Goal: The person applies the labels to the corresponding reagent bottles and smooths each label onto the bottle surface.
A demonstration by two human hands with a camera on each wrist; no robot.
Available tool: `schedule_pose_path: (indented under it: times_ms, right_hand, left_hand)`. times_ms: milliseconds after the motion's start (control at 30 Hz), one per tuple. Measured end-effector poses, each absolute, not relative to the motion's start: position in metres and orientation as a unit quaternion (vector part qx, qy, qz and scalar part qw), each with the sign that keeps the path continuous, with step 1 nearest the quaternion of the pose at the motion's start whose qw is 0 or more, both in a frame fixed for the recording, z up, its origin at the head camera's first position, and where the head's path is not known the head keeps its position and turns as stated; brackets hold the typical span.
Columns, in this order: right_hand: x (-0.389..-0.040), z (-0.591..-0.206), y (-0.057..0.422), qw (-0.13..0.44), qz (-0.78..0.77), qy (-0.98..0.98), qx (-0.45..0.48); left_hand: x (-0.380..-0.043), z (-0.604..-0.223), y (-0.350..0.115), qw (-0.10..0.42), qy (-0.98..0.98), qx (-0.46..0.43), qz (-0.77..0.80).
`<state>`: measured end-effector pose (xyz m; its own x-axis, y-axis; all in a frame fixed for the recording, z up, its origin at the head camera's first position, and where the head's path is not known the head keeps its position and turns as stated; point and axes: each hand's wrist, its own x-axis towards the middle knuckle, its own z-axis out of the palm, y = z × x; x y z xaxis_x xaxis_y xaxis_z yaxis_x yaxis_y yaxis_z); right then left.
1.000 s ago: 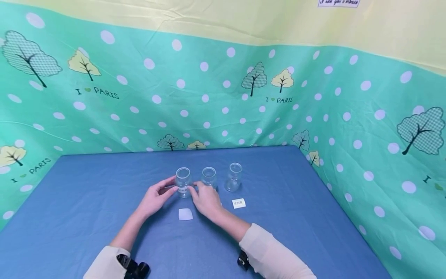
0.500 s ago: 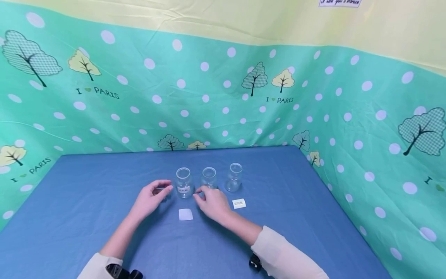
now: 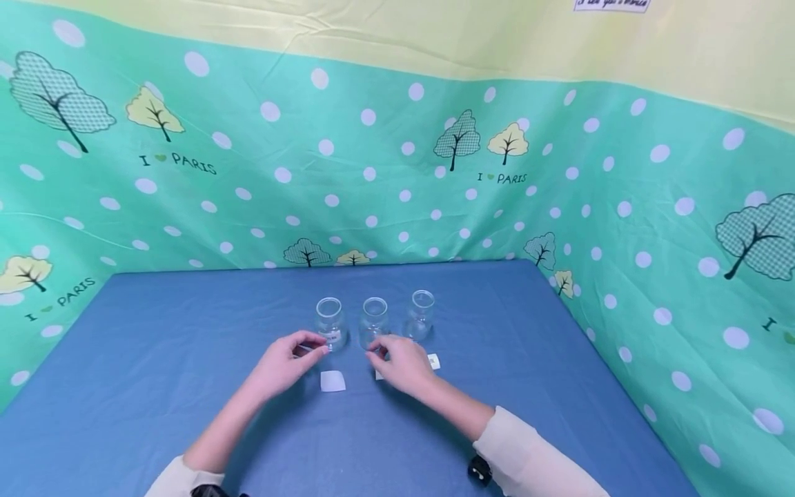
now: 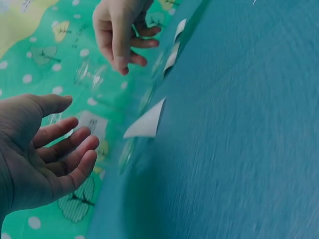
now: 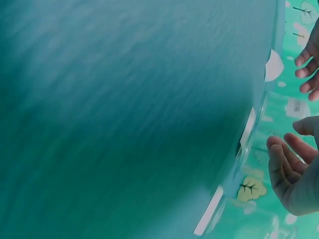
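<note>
Three clear glass jars stand upright in a row: a left jar (image 3: 330, 319) with a white written label (image 4: 93, 124) on its front, a middle jar (image 3: 375, 317), and a right jar (image 3: 421, 314). My left hand (image 3: 288, 364) is just in front of the left jar, fingers loosely bent and holding nothing. Close in front of the middle jar is my right hand (image 3: 404, 364), its fingers relaxed with nothing between them in the wrist views. It hides the middle jar's lower part. A white paper slip (image 3: 332, 381) lies in front of the left jar.
Two more paper slips lie partly hidden by the right hand: a right slip (image 3: 434, 361) and a middle slip (image 3: 379, 375). A blue cloth (image 3: 528, 386) covers the table. Green dotted curtain (image 3: 348, 166) hangs along the back and right side.
Both hands have left the labelled left jar. The right hand has moved right to the middle jar; the left moved away leftward, then back toward the left jar's front.
</note>
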<state>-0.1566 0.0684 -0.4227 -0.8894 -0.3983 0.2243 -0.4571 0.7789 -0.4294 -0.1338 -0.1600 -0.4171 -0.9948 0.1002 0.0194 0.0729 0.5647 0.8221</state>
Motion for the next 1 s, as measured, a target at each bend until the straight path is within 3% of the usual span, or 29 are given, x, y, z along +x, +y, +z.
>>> schedule_pose_path:
  times_ms: [367,700,1000]
  right_hand:
    - [-0.162,-0.425,0.1,0.014,0.259,-0.935,0.243]
    - [-0.164,-0.432,0.118,-0.014,0.237,-0.936,0.259]
    - [-0.165,-0.436,0.12,-0.029,0.214,-0.938,0.27]
  left_hand:
    - [-0.134,-0.427,-0.124,0.029,0.894,0.105,0.434]
    - [-0.137,-0.437,-0.095,-0.018,0.92,0.193,0.341]
    - [-0.141,-0.448,-0.084,-0.031,0.931,0.213,0.294]
